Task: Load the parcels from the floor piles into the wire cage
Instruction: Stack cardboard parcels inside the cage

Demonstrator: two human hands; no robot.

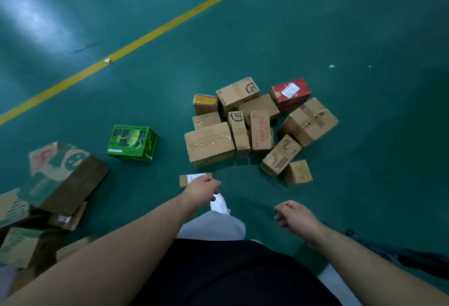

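Left hand (pixel 201 189) is reaching down over the small flat parcel (pixel 190 180). That parcel is lying alone on the green floor (pixel 340 26), just on the near side of the brown parcel pile (pixel 245 126).

- Parcel's long axis is running across the view, crosswise to the left forearm. The hand is covering its right end.
- Left hand is much the nearer. Right hand (pixel 296 215) is hanging near-right of the pile, well apart from it, fingers loosely curled and gripping nothing.
- Judgement: a left-handed pick of the flat parcel is under way.

Hard to read:
- Left fingertips are pointing away from the camera, so I cannot tell whether they are spread, pinching or even touching.
- Blur is softening the labels.
- Green carton (pixel 132 143) is sitting left of the pile, apart.
- Opened cartons (pixel 63 179) further left are being cut off by the frame edge.
- The wire cage is not showing.
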